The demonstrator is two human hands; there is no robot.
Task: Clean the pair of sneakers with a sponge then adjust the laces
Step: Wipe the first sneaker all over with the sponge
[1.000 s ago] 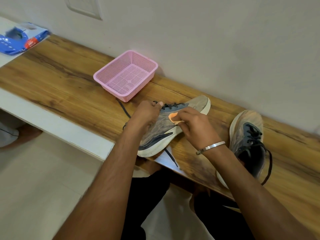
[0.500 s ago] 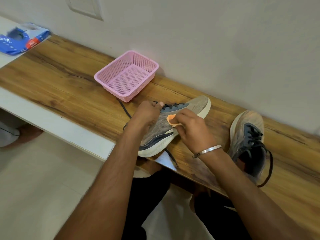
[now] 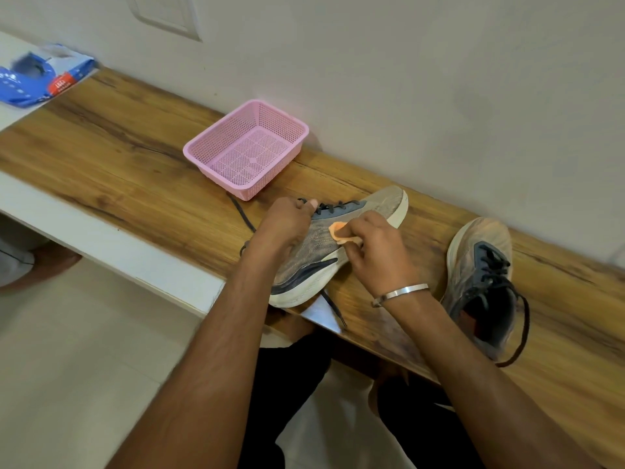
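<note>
A grey sneaker (image 3: 385, 203) with dark laces and a white sole lies tilted on its side on the wooden shelf (image 3: 118, 157). My left hand (image 3: 287, 225) grips its heel and collar. My right hand (image 3: 375, 252) pinches a small orange sponge (image 3: 338, 231) and presses it on the sneaker's mesh side. The second sneaker (image 3: 480, 265) stands to the right near the shelf's front edge, its dark lace trailing loose.
A pink plastic basket (image 3: 203, 154) sits against the wall behind the held sneaker. A blue packet (image 3: 37, 82) lies at the far left on a white surface. The white wall runs close behind the shelf. Below are my legs and the tiled floor.
My right hand with the sponge has slid a little left and up along the sneaker's side. My left hand keeps its hold; the sneaker barely shifted.
</note>
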